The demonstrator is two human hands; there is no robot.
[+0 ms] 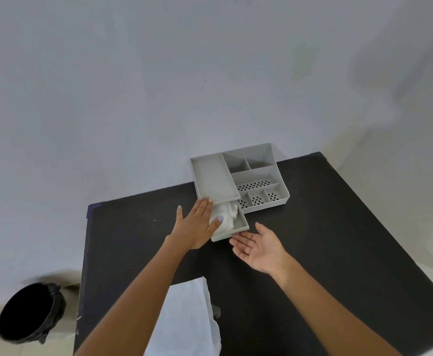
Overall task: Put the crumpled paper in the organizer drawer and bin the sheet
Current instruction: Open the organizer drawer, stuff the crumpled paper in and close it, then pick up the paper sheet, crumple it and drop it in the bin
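A grey desk organizer (238, 176) stands at the far edge of a black table (313, 253). Its drawer (240, 226) is pulled out toward me, and the white crumpled paper (227, 217) lies inside it. My left hand (197, 224) rests flat, fingers spread, over the drawer's left side and touches the paper. To the right, my right hand (258, 246) is held palm up with its fingertips at the drawer's front. A flat white sheet (184, 317) lies on the table's near edge, partly under my left forearm.
A black bin (27, 312) with a dark liner stands on the floor to the left of the table. A pale wall rises behind the table. The organizer's right compartments have perforated bottoms.
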